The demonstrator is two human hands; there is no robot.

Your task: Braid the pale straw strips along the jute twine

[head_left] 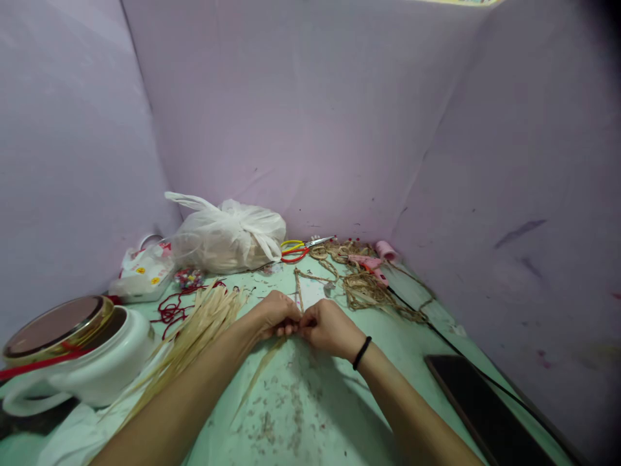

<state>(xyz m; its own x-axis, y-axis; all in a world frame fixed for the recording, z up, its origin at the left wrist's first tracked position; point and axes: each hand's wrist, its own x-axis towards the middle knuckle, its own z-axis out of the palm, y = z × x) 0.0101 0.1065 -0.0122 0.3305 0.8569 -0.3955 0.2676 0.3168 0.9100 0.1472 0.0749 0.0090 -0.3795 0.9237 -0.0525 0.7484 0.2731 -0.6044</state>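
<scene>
My left hand [273,315] and my right hand [328,327] meet in the middle of the green table [310,401], fingers pinched together. Between them they grip pale straw strips [264,366] that trail toward me, and a strand of jute twine [299,294] rises from the pinch toward the back. A black band circles my right wrist [361,353].
A bundle of straw [204,323] lies left of my hands, next to red cord [171,309]. A white pot with a golden lid [72,349] stands far left. At the back are a white plastic bag [228,233], scissors [301,249], coiled twine [363,288], a pink glue gun [371,262]. A dark phone [485,414] lies at right.
</scene>
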